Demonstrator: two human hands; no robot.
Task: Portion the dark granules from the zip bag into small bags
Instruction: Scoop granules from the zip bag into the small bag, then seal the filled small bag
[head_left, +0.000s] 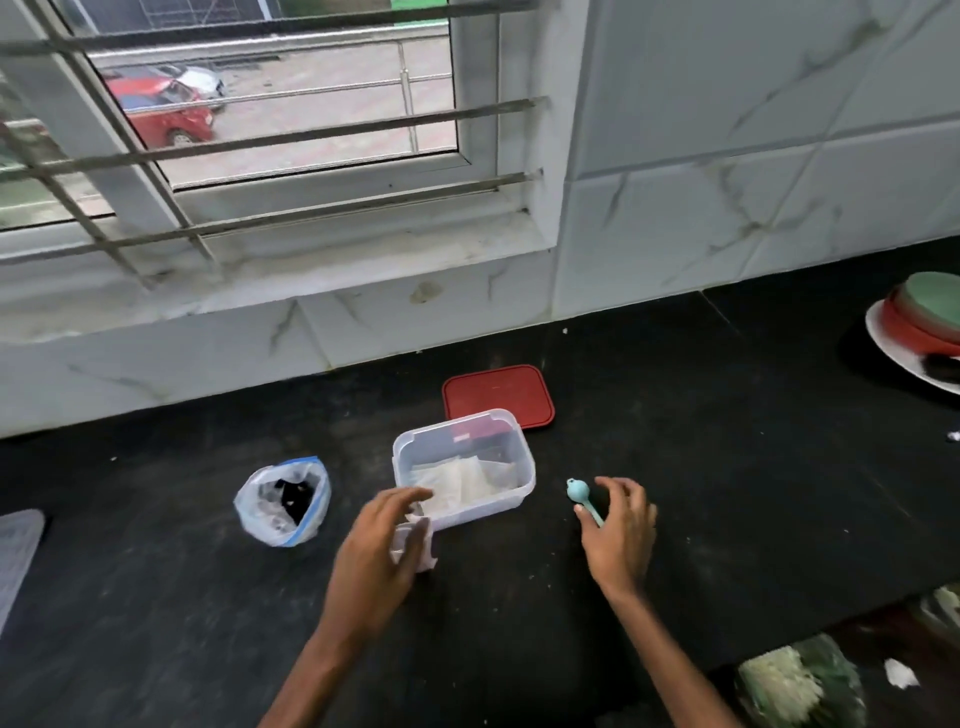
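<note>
The black worktop (727, 493) runs across the lower half of the frame and ends at the marble-tiled wall (753, 156) behind. There is bare room in the middle right and the lower left. At the left edge sits a pale grey mat (15, 545), and at the right edge a stack of plates (919, 322).

Left of centre, the zip bag (283, 501) stands open on the worktop with dark granules (296, 499) inside. Just right of it is a clear plastic tub (511, 467) with a heap of empty small bags (462, 486) lying in it. A red lid (497, 396) lies flat behind the tub, touching its far side.

The left hand (379, 551) reaches in from below, at the tub's near corner, and its grip pinches one small bag (418, 545) between thumb and fingers. The right hand (621, 530) arches over the handle of a light blue spoon (578, 491) that lies right of the tub. Its thumb is against the handle and its fingers are spread above. I cannot tell whether that grip has closed on it.
</note>
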